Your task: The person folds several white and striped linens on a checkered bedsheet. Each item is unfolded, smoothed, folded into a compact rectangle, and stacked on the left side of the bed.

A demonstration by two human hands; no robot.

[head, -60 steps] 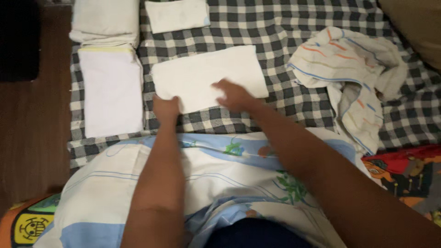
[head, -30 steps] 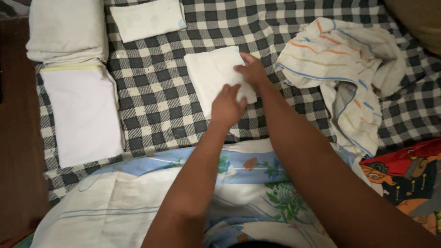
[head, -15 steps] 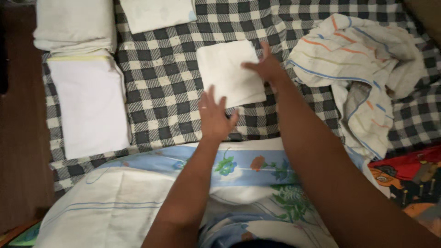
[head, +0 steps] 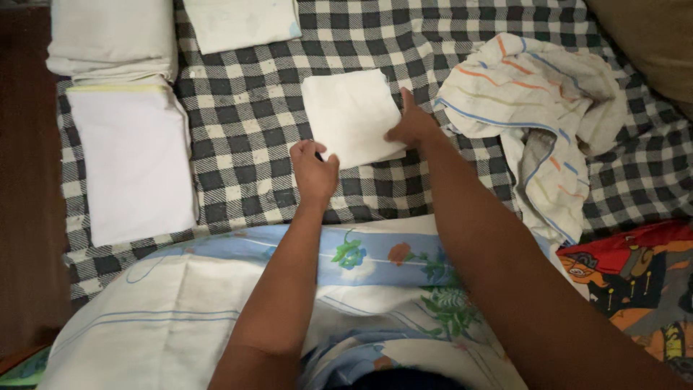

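Four folded white cloths (head: 352, 115) (one striped (head: 538, 101))

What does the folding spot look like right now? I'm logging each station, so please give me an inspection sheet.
Surface: black-and-white checked cloth, wrinkled in places.
Job's things: small white folded cloth, lying flat.
Clutter: crumpled striped towel at right; three folded white pieces, a long one, a thick one and a small one; floral sheet nearest the camera.
Hands: left hand at the cloth's near corner; right hand on its right edge.
Cables: nothing seen.
Surroundings: brown floor at left.
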